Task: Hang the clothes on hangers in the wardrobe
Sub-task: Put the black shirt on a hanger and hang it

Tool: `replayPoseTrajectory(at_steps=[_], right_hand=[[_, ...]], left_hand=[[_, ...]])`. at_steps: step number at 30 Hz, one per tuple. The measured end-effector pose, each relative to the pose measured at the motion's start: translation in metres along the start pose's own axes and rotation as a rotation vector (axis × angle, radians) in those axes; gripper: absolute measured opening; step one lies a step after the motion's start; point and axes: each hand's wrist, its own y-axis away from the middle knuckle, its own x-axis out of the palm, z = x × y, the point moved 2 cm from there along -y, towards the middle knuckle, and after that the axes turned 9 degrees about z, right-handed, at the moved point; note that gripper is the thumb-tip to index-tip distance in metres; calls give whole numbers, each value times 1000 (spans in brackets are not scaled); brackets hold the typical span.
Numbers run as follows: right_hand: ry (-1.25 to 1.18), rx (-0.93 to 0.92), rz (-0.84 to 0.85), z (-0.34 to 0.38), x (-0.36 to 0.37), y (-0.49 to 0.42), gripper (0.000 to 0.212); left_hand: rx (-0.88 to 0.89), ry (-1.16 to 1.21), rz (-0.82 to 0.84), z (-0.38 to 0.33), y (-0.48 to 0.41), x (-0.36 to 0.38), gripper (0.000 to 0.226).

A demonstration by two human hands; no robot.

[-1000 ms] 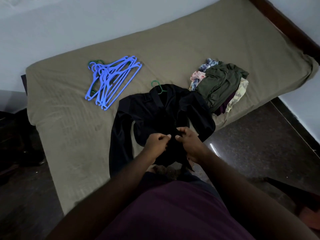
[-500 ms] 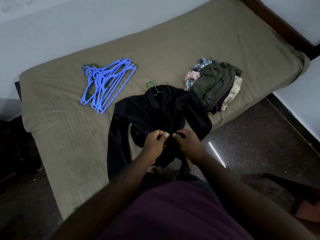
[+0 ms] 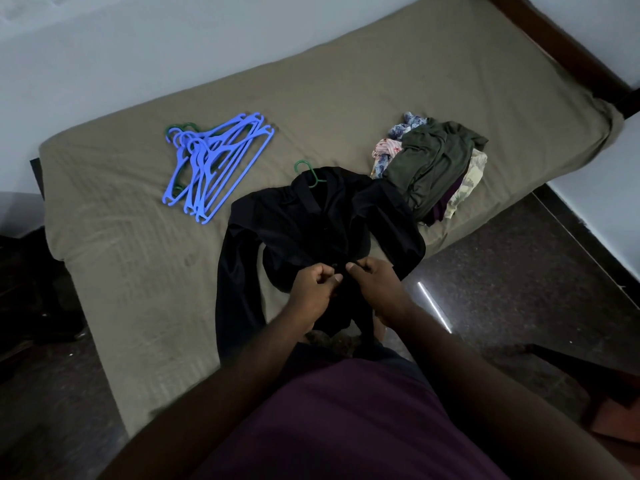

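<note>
Both hands are in at the front of the black long-sleeved shirt [image 3: 311,220], which lies flat on the olive-sheeted bed [image 3: 138,271] with a green plastic hanger [image 3: 306,171] already in its collar. The left hand [image 3: 313,292] and right hand [image 3: 377,285] each pinch the placket edge, thumbs nearly meeting. That looks like a button being fastened. Best to keep the two edges level and the cloth slack, so the hanger doesn't shift. The fabric looks smooth, thin and slightly glossy, and its sleeves trail limp. At ten o'clock from the shirt lies a fan of rigid blue plastic hangers [image 3: 214,164]. At two o'clock sits a soft pile of crumpled clothes [image 3: 433,168], waiting.
</note>
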Motion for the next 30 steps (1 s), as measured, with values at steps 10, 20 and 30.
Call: replayPoseTrajectory(at_steps=[10,20,30], right_hand=[[-114,148,45,9,6,2,24],[-224,96,-32,24,-7,-6,35],[-307,93,-57,31,-17,-10,15]], left_hand=[[-14,-125,136,-1,0,-3,24],[-77,83,-44,-12,-15,-30,3],[20,38,-112,-33,-24,-51,6]])
